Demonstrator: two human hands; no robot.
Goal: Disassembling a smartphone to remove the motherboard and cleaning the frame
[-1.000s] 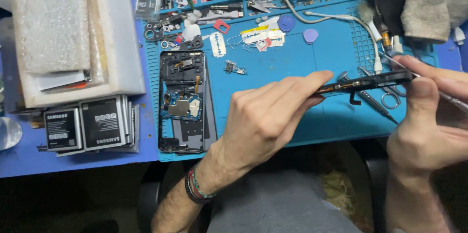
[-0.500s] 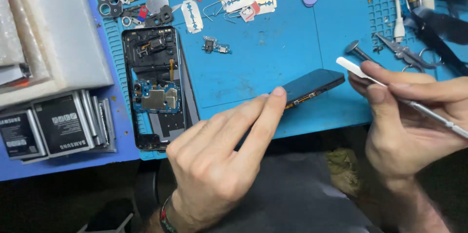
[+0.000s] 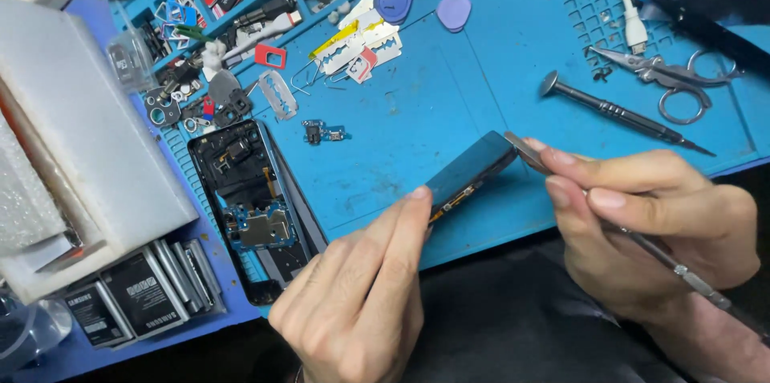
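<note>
My left hand (image 3: 361,295) holds a dark phone body (image 3: 469,174) by its near end, tilted up above the blue work mat (image 3: 417,126). My right hand (image 3: 650,231) grips a thin metal pry tool (image 3: 634,235) like a pen. Its flat tip touches the far end of the phone body. An opened phone frame with a bare circuit board (image 3: 253,206) lies flat on the mat to the left of my left hand.
A small loose board piece (image 3: 322,133), razor blades (image 3: 353,50) and two plastic picks (image 3: 425,6) lie on the mat. A screwdriver (image 3: 618,114) and scissors (image 3: 666,78) rest at the right. Phone batteries (image 3: 132,299) and a white box (image 3: 88,158) sit at the left.
The view has moved closer and shifted. My left hand has slid along the phone body to its near end, and the pry tool's tip has come up against the far end.
</note>
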